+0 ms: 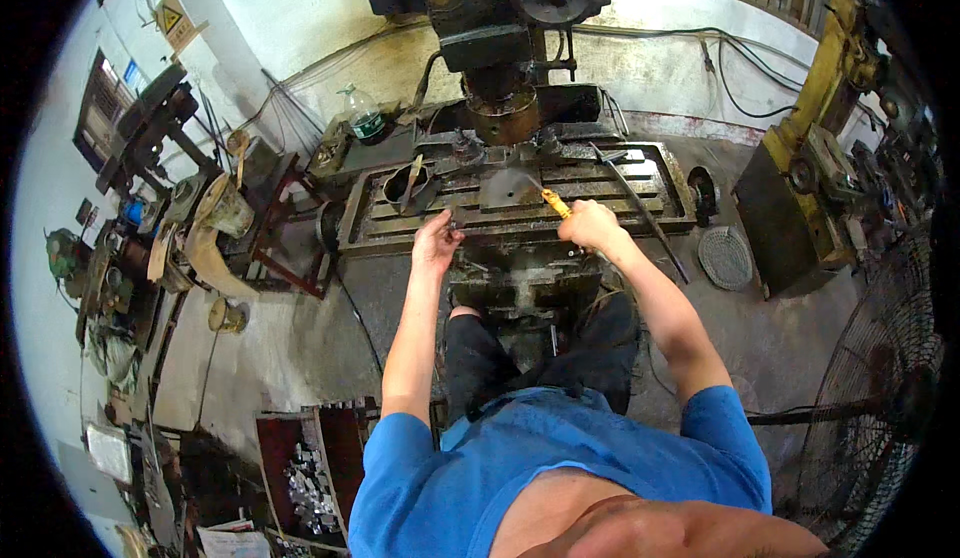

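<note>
My right hand [590,226] is closed round a tool with a yellow handle [555,202], over the front of a milling machine's slotted table [640,173]. The tool's thin front end points away and to the left, above the flat block in the middle of the table; it is too blurred to name its kind. My left hand [437,243] is at the table's front edge, its fingers curled in a pinch. Something small and dark seems to sit at its fingertips, but I cannot make it out. Beyond that hand stands a dark pan [408,190] with a brush [413,173] in it.
A long bar [640,208] lies slantwise over the table's right end. The machine's head [500,48] rises behind. A round basket [725,258] stands on the floor at right, near a large fan [880,378]. Metal pieces [310,488] fill a tray at lower left.
</note>
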Demonstrator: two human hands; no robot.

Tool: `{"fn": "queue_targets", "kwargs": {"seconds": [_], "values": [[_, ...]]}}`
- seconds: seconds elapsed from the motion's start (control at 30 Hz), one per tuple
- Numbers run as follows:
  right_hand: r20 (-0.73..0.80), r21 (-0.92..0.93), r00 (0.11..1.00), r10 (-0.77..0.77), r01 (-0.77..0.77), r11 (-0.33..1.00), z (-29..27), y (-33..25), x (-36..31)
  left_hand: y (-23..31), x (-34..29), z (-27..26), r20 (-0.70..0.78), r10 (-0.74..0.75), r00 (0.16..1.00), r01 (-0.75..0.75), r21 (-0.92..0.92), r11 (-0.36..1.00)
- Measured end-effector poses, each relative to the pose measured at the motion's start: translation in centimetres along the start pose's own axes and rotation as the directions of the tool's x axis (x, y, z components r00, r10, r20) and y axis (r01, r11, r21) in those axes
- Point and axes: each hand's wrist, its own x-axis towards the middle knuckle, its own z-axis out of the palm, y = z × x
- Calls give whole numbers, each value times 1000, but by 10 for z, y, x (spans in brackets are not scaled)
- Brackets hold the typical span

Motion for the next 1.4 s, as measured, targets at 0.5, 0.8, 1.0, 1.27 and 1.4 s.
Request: {"fn": "queue_targets", "kwargs": {"seconds": [0.5, 0.8, 1.0, 1.27, 1.4], "values": [[-334, 871, 909, -250, 399, 287, -6, 82, 5, -6, 89, 69, 653, 27, 757, -639, 747, -185], [-291, 917, 932, -215, 336, 217, 63, 96, 34, -22, 93, 92, 645, 52, 762, -515, 653, -555], [-140, 497, 988, 67, 12, 868, 87, 90, 14, -37, 95, 103, 545, 83, 834, -416, 722, -553], [-268, 557, 963, 23, 136, 819, 63, 96, -24, -52, 127, 94, 638, 204, 742, -460, 707, -537], [-257, 603, 966, 2, 159, 782, 44, 110, -31, -54, 116, 96, 570, 205, 796, -410, 757, -509]]}}
